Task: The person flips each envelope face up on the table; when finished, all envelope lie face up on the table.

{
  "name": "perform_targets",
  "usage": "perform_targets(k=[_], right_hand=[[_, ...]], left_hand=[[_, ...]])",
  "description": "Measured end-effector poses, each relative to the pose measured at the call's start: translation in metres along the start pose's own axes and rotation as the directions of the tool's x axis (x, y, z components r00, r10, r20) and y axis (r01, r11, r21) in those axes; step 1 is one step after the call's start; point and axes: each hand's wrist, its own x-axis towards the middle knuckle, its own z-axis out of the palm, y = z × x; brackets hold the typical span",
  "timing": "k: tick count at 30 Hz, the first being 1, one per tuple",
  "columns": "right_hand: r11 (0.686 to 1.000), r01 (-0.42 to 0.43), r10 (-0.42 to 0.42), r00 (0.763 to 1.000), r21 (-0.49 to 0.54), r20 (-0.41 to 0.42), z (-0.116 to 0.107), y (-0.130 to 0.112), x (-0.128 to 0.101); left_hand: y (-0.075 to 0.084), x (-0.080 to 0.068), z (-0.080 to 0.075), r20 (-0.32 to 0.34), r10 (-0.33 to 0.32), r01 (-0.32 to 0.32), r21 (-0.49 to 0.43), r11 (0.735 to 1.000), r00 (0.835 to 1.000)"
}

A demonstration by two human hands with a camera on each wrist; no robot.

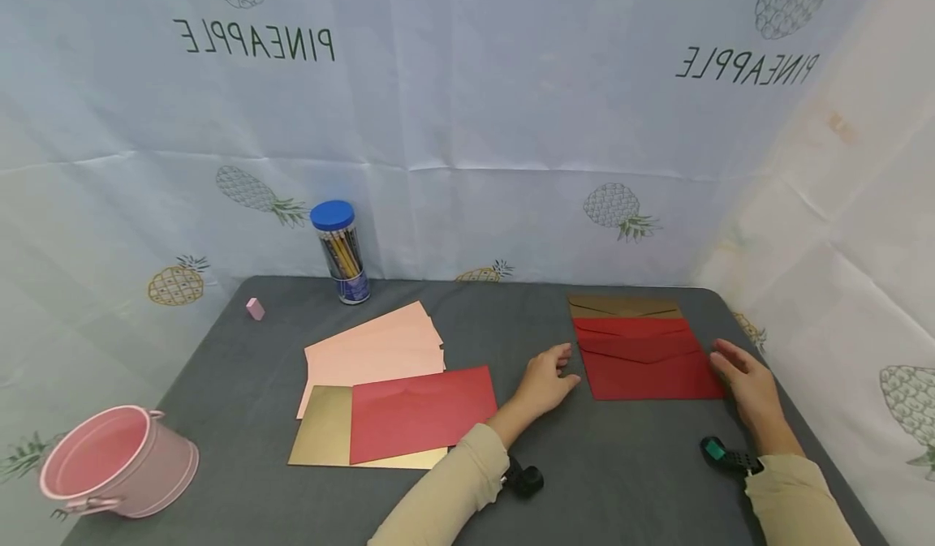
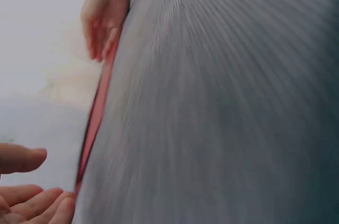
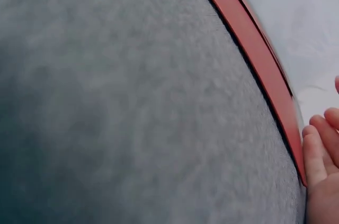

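Observation:
A stack of dark red envelopes [image 1: 646,359] lies flap-up on the right of the grey table [image 1: 621,481], with a brown-gold envelope [image 1: 624,307] behind it. My left hand [image 1: 558,367] lies flat on the table at the stack's left edge, fingers relaxed and holding nothing. My right hand [image 1: 730,363] rests at the stack's right edge, fingers straight and also holding nothing. In the left wrist view the red envelope edge [image 2: 95,113] runs between my left fingers [image 2: 29,195] and my right hand [image 2: 103,23]. The right wrist view shows the red edge [image 3: 249,44] beside my right fingers [image 3: 320,150].
To the left lie several pink envelopes [image 1: 372,343], a red envelope [image 1: 420,412] and a gold one [image 1: 325,424]. A blue-lidded jar of pencils [image 1: 342,252] and a pink eraser [image 1: 255,309] sit at the back. A pink bucket [image 1: 117,461] stands front left.

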Motion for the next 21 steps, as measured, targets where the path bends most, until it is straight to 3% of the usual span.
perform_targets(k=[3,5,9,12,17,21], right_hand=[[0.994,0.020,-0.021,1.000,0.110,0.002,0.002,-0.003,-0.006],[0.996,0.047,-0.047,0.999,0.076,-0.004,0.004,-0.008,-0.011],[0.985,0.136,-0.135,0.991,-0.102,0.017,0.013,-0.026,-0.025],[0.971,0.210,-0.201,0.976,-0.117,0.083,0.028,-0.041,-0.036],[0.957,0.275,-0.290,0.930,0.095,0.226,0.065,-0.058,-0.057],[0.942,0.235,-0.306,0.894,0.240,0.327,0.099,-0.071,-0.073]], left_hand=[[-0.009,-0.016,-0.028,0.045,0.023,-0.023,0.000,1.000,0.999],[-0.015,-0.030,-0.049,0.079,0.027,-0.026,-0.014,1.000,0.996],[-0.028,-0.058,-0.090,0.094,0.022,-0.017,-0.052,0.998,0.995],[-0.037,-0.080,-0.119,0.050,-0.001,0.006,-0.102,0.995,0.999],[-0.053,-0.112,-0.163,-0.079,-0.077,0.068,-0.114,0.991,0.994],[-0.065,-0.133,-0.192,-0.189,-0.125,0.119,-0.045,0.992,0.974]])
